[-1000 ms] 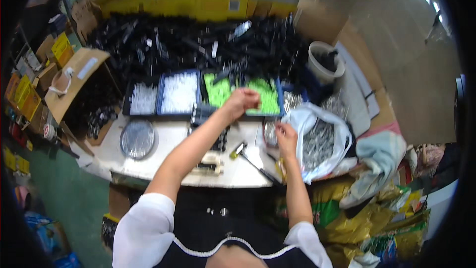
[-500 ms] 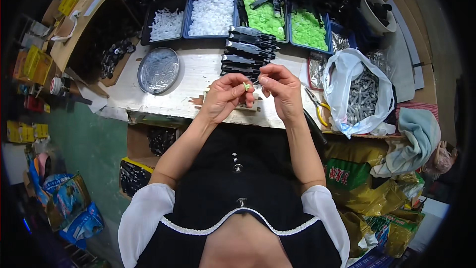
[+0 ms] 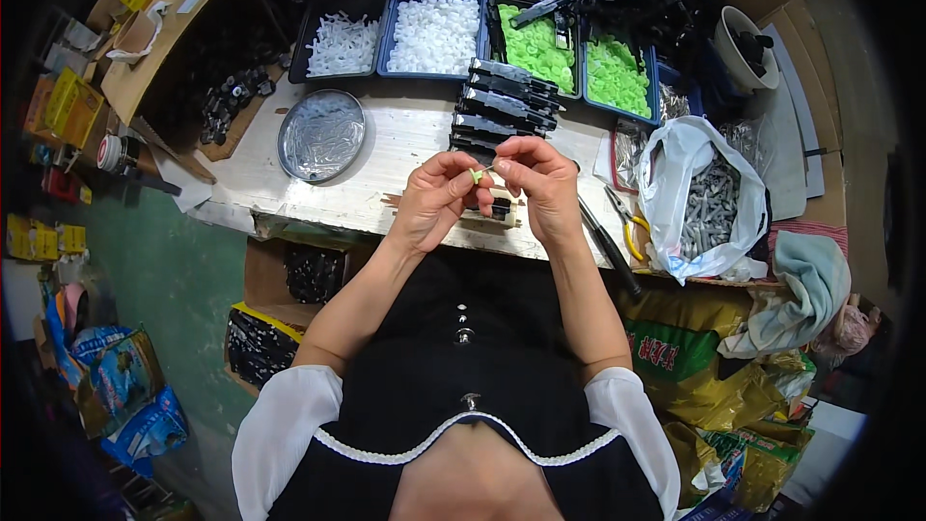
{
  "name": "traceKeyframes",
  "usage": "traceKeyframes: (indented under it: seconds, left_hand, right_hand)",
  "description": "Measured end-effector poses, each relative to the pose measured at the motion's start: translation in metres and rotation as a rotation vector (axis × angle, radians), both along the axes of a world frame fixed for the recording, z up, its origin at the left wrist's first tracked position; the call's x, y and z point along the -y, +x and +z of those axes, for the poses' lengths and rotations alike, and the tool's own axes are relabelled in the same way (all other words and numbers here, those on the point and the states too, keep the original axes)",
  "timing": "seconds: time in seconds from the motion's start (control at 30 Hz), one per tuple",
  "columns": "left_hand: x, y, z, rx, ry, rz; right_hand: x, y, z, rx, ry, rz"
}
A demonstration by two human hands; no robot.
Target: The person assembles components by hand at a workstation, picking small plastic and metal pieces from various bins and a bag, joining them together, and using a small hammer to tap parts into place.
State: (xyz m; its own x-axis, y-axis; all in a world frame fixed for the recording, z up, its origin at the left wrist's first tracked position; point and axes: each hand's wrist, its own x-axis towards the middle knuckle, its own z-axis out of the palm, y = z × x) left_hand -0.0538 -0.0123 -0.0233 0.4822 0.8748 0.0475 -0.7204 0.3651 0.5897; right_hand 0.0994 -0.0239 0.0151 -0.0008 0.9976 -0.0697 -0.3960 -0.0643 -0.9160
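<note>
Above the front edge of the white surface (image 3: 395, 164), the left hand (image 3: 434, 195) pinches a green plastic piece (image 3: 476, 176), the right hand (image 3: 542, 185) a thin sliver (image 3: 494, 166), slim black parts (image 3: 503, 102) beyond, a crinkled bag (image 3: 664, 183) near the right edge.

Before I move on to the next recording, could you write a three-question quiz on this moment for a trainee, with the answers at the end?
1. Which hand pinches the small green piece?
2. True or false: the yellow-handled pliers lie to the left of the white plastic bag.
3. What colour are the parts inside that bag?
A) Green
B) Gray
C) Black

Key:
1. The left hand, between thumb and fingers.
2. True.
3. B.
</note>
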Motion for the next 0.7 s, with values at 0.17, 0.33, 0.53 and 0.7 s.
traceKeyframes:
  seconds: [0.17,0.33,0.53,0.7]
  left_hand:
    - [-0.0005,0.0017,-0.0035,0.069,-0.032,-0.016]
    - [0.0007,0.0021,-0.0028,0.093,-0.072,-0.053]
    - [0.0038,0.0029,-0.0014,0.072,-0.056,-0.046]
    - [0.0055,0.004,-0.006,0.134,-0.099,-0.047]
  right_hand:
    - [-0.0013,0.001,0.002,0.013,0.005,0.024]
    - [-0.0015,0.0029,0.004,0.03,0.012,0.036]
    - [-0.0006,0.0025,-0.0013,-0.011,-0.023,0.058]
    - [0.0017,-0.0036,-0.0006,-0.032,0.009,-0.007]
